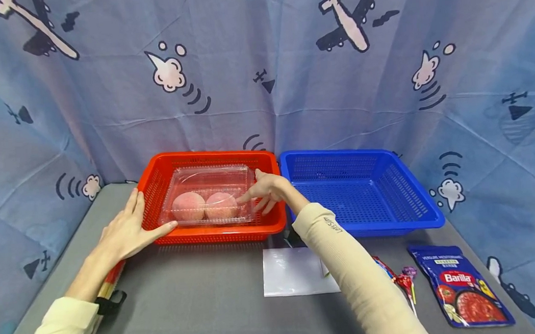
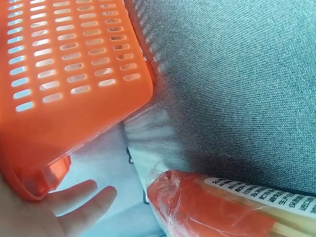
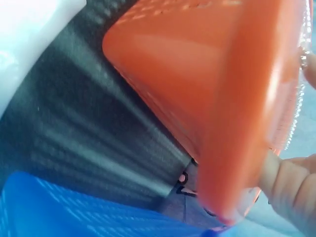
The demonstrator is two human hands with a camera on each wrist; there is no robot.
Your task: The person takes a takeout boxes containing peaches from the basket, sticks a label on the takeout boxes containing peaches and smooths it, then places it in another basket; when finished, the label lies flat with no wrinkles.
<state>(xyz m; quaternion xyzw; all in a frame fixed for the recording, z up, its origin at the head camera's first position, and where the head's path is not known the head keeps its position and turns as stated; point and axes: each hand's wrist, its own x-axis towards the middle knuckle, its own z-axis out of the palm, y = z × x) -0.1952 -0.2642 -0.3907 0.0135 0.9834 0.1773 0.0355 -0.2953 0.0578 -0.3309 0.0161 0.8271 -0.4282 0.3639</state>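
head view: the clear container (image 1: 208, 181) of two peach-like fruits (image 1: 189, 206) lies inside the red basket (image 1: 216, 234). the left hand (image 1: 126, 229) rests at the basket's near left corner, fingers fairly straight, thumb apart; the right hand (image 1: 269, 187) has spread fingers by the container's right end, clamped on nothing. light contact near the edges should spare the thin lid.

left wrist view: two fingers reach past the rim, apart from the wrapped bundle (image 2: 212, 207); steadying there seems sound.

right wrist view: the thumb shows near the rim; best avoid tipping it.
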